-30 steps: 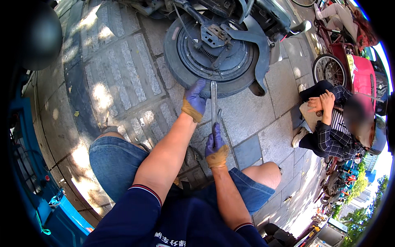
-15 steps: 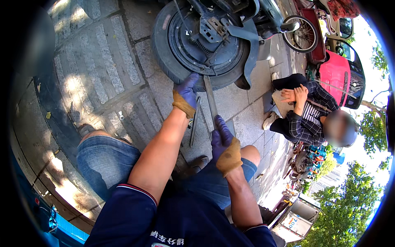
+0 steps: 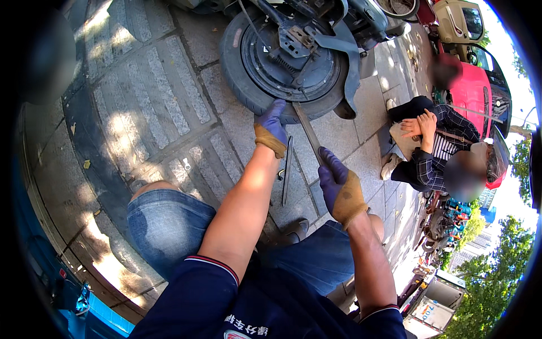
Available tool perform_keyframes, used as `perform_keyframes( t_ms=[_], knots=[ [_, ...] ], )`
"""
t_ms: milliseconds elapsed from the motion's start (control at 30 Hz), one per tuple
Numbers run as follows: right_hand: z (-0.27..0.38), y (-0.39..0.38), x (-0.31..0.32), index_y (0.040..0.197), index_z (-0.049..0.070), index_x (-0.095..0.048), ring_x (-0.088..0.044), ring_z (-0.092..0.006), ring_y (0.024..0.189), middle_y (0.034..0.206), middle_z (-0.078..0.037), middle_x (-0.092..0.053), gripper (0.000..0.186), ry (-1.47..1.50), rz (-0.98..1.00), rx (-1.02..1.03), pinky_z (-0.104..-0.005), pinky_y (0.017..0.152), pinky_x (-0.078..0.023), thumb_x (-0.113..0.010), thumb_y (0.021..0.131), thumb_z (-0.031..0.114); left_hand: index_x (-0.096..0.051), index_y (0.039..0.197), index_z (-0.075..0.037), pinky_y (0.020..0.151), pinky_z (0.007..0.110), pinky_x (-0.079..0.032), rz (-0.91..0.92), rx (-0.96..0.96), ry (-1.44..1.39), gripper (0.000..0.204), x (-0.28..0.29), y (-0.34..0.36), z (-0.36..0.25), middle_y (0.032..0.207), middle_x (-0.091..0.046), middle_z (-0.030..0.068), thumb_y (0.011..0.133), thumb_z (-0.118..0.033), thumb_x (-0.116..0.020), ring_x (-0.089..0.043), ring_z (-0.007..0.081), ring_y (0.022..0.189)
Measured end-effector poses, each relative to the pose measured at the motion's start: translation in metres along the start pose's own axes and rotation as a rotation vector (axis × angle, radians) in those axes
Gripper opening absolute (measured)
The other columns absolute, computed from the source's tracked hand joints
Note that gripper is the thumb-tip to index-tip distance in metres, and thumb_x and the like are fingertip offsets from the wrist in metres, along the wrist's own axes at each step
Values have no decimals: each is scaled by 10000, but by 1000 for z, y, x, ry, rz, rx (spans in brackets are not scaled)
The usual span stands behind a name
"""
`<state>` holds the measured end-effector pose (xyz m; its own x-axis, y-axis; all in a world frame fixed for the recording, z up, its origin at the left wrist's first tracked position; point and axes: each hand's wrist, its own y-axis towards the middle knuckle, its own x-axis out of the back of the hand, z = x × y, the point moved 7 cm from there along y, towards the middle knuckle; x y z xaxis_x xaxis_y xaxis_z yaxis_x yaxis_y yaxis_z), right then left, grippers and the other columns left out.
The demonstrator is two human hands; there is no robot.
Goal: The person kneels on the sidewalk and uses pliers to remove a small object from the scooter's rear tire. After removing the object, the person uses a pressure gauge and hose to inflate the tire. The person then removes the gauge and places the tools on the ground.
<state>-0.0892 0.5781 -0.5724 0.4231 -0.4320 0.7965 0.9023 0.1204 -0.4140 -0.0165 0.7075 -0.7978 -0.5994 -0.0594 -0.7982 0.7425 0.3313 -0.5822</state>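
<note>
A black tyre (image 3: 241, 85) sits around a dark hub wheel (image 3: 324, 76), still attached to a vehicle lying on its side. My left hand (image 3: 271, 129), in a purple and tan glove, grips the tyre's near edge with its fingers on the sidewall. My right hand (image 3: 341, 189), gloved alike, is closed around the lower end of a flat metal tyre lever (image 3: 306, 129). The lever's far tip is at the tyre's rim edge, just right of my left fingers. A second tyre lever (image 3: 288, 172) lies on the paving below my left hand.
A person (image 3: 435, 144) in a checked shirt sits at the right with hands together. Behind are a pink-red car (image 3: 471, 87) and parked bikes (image 3: 446, 223). A small light metal piece (image 3: 186, 164) lies on the stone paving (image 3: 141, 101). Something blue (image 3: 107, 308) stands lower left.
The whole view has shifted, so the scene sits further right. My right hand has swung the tyre lever's lower end rightward, away from my left hand, which stays at the tyre.
</note>
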Motion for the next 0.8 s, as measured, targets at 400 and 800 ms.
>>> perform_keyframes(
  t_ms=[400, 800],
  knots=[
    [-36, -6, -15, 1473, 223, -580, -745, -350, 899, 990, -250, -725, 429, -12, -163, 215, -424, 804, -552, -553, 1045, 224, -550, 1404, -42, 1038, 436, -545, 45, -41, 26, 626, 9, 23, -46, 1326, -648, 112, 821, 94, -732, -652, 306, 1165],
    [-35, -33, -21, 1482, 60, -551, -627, -185, 1275, 1421, -142, -646, 432, 229, -78, 303, -312, 1051, -479, -551, 1052, 93, -597, 1348, -6, 1052, 389, -505, 46, -99, 140, 610, 9, 24, -48, 1323, -654, 105, 766, 48, -772, -645, 278, 1157]
  ],
)
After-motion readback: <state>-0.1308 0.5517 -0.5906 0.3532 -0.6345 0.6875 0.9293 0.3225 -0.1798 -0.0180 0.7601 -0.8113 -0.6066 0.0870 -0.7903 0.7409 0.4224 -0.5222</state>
